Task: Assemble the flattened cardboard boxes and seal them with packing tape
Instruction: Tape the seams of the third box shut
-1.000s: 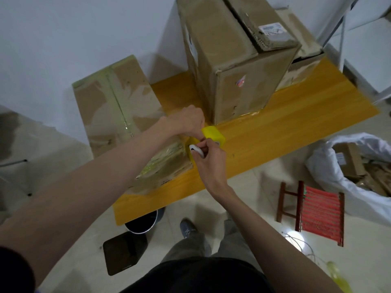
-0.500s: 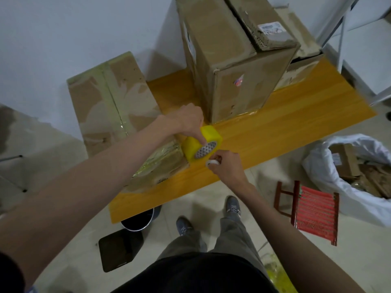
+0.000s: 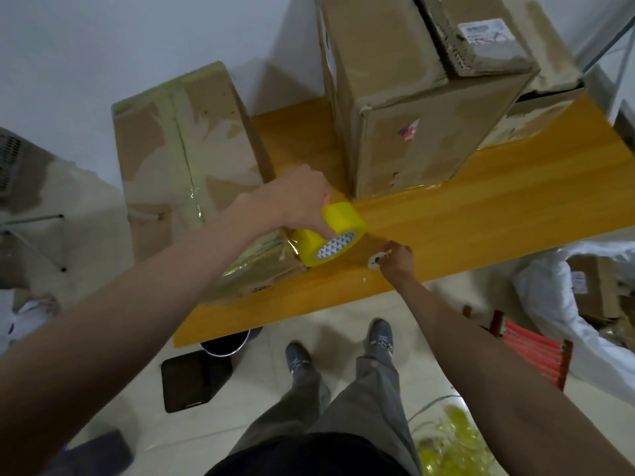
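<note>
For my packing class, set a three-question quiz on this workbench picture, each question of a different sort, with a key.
1. True or false: the left hand holds the yellow tape roll.
2. The right hand rests on: A) the tall box; B) the wooden table; C) the red stool.
3. Fill in: the taped box lies to the ____ of the tall box.

Key: 1 true; 2 B; 3 left. The right hand also pinches a small white tool, whose kind cannot be told.
</note>
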